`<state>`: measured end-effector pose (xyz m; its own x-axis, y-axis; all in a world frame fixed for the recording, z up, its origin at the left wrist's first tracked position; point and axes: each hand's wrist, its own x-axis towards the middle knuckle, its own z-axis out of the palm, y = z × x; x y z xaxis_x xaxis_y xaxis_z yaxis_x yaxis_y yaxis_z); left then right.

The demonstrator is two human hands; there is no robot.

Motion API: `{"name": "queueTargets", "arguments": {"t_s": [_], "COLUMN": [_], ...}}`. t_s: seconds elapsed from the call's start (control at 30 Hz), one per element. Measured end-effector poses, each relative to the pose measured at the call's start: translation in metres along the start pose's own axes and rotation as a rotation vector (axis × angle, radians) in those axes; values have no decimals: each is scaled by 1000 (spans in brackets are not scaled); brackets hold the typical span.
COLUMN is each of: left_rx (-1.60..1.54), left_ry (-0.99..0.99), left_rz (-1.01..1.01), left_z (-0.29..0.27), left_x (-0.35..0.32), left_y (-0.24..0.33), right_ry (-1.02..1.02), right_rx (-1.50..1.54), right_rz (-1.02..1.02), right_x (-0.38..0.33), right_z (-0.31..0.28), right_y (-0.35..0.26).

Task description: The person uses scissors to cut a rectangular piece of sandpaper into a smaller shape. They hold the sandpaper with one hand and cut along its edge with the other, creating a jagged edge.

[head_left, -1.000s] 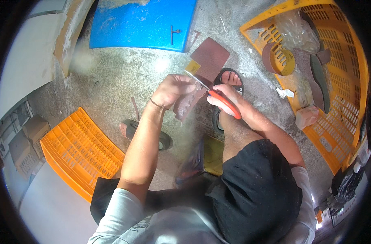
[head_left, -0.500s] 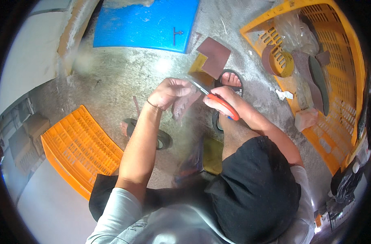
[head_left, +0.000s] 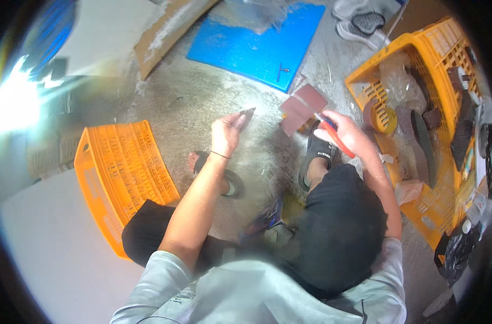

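My left hand (head_left: 227, 132) is closed in a pinch on a small dark pointed scrap (head_left: 248, 116), held above the floor. To its right, my right hand (head_left: 345, 132) grips scissors (head_left: 335, 138) with red handles, blades pointing up and left. Around the scissor tips appear reddish-brown sheets (head_left: 309, 99), which look like sandpaper. One brown piece (head_left: 293, 117) overlaps the blade tips in view; I cannot tell whether it lies on the floor or hangs from the scissors. A bit of yellow shows beside these sheets.
A blue board (head_left: 251, 46) with a small T-shaped metal key (head_left: 283, 72) lies ahead. An orange crate (head_left: 130, 167) stands at left. The larger orange crate (head_left: 375, 59) at right holds sole-shaped pieces, a yellow-lined roll (head_left: 387, 120) and plastic. Pale shoe soles (head_left: 362, 29) lie far right.
My hands have moved apart, the right one going right with the scissors. The brown piece between them has left that spot; a small scrap shows in my left hand. The view has shifted.
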<state>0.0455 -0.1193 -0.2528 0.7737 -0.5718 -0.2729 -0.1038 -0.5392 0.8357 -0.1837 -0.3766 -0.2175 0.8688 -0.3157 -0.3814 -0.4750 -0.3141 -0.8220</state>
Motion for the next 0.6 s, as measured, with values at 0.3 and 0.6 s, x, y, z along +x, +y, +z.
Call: {"name": "queueTargets", "arguments": {"t_s": [0.3, 0.6], "left_rx": [-545, -1368], "left_ry": [250, -78], "left_rz": [-22, 250], "left_z": [-119, -181], "left_x": [-67, -192], "left_y": [88, 192], "right_ry": [263, 205], "right_rx": [104, 182], "right_rz": [-275, -473], "right_x": [-98, -164], "right_z": [-62, 31], "right_y": [-196, -318]}}
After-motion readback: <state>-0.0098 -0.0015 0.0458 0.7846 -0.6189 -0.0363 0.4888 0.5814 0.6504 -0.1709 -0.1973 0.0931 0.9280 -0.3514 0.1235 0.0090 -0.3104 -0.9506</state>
